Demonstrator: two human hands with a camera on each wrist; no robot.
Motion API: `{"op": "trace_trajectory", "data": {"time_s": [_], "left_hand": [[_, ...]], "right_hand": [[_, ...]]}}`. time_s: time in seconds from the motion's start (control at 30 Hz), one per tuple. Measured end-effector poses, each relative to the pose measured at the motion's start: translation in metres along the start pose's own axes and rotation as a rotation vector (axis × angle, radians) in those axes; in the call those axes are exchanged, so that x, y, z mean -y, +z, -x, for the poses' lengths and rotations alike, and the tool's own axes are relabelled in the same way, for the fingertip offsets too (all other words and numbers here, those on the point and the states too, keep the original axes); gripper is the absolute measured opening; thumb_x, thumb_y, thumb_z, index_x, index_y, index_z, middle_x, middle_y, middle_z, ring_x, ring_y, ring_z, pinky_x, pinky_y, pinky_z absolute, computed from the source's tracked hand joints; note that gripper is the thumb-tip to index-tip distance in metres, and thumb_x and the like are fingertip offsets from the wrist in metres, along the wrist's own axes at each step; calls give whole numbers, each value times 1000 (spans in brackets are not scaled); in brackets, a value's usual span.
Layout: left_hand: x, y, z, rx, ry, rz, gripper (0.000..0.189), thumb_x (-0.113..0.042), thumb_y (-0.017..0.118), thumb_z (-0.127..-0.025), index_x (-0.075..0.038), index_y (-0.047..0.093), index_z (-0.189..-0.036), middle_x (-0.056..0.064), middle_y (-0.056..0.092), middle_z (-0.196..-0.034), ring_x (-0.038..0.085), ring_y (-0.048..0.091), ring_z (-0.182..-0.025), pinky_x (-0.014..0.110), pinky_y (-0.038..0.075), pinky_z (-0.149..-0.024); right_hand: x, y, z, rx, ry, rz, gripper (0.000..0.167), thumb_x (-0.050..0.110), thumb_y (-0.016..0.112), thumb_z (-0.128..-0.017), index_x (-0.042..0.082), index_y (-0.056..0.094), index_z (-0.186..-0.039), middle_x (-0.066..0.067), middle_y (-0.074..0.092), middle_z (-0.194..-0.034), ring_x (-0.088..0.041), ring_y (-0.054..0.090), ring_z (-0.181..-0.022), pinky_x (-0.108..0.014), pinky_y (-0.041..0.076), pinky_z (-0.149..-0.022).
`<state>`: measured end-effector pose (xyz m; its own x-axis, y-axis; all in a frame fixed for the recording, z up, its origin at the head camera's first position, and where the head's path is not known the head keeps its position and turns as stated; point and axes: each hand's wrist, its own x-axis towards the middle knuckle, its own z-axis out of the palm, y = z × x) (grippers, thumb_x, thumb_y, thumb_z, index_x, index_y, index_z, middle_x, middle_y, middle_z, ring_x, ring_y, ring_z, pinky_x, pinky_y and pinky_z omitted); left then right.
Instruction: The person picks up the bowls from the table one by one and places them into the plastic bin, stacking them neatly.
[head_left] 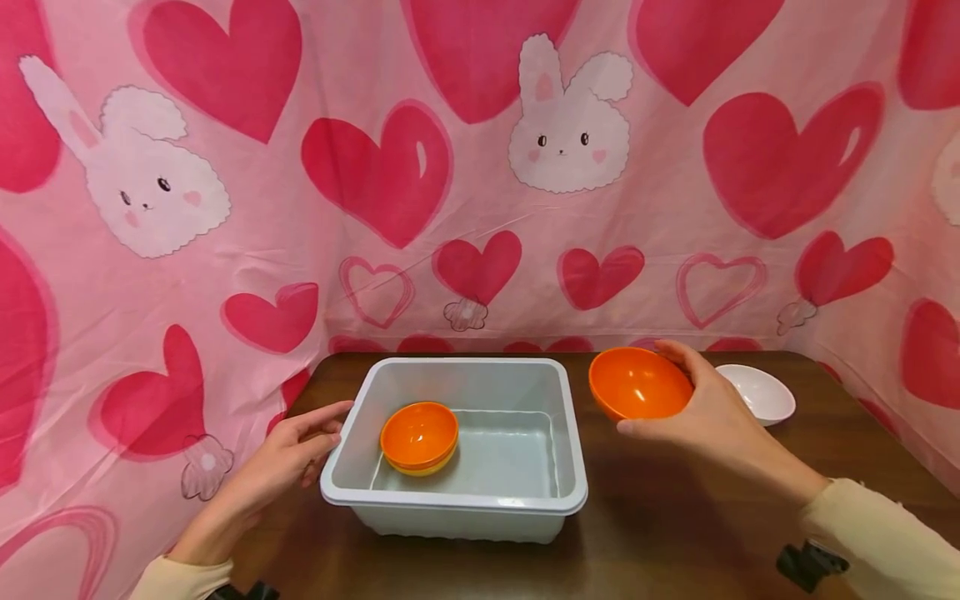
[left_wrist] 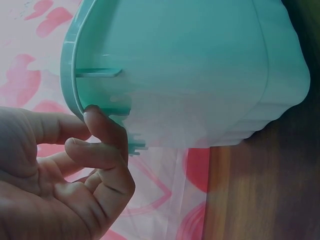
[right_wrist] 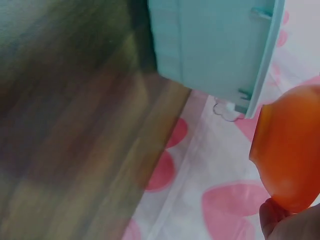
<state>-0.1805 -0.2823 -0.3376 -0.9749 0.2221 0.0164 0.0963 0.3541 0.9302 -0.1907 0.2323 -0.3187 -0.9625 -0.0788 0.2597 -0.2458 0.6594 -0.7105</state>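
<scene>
My right hand point(head_left: 701, 412) grips an orange bowl point(head_left: 637, 385) by its right side, thumb at the near edge and fingers at the far edge. It is held in the air to the right of a grey plastic basin point(head_left: 457, 502). In the right wrist view the bowl's orange outside point(right_wrist: 292, 145) shows at the right, with fingertips point(right_wrist: 270, 217) against it. Inside the basin, at the left, another orange bowl point(head_left: 420, 435) sits over a yellow one point(head_left: 427, 470). My left hand point(head_left: 288, 454) has loosely bent fingers at the basin's left rim point(left_wrist: 68, 65), touching its outer edge.
A white bowl point(head_left: 761, 393) stands on the dark wooden table point(head_left: 675, 533) behind my right hand, partly hidden by it. Pink cloth point(head_left: 480, 200) with hearts and rabbits hangs along the back and sides.
</scene>
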Motion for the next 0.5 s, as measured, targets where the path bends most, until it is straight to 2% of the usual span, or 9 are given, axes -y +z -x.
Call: {"op": "trace_trajectory", "data": {"time_s": [0.5], "left_hand": [[-1, 0, 1, 3, -21, 1, 54, -5, 58, -104, 7, 44, -155, 18, 59, -110, 17, 44, -54, 26, 43, -50]], "right_hand": [[39, 4, -16, 26, -90, 26, 112, 53, 97, -68, 14, 42, -156, -8, 59, -136, -29, 58, -116, -50, 53, -91]]}}
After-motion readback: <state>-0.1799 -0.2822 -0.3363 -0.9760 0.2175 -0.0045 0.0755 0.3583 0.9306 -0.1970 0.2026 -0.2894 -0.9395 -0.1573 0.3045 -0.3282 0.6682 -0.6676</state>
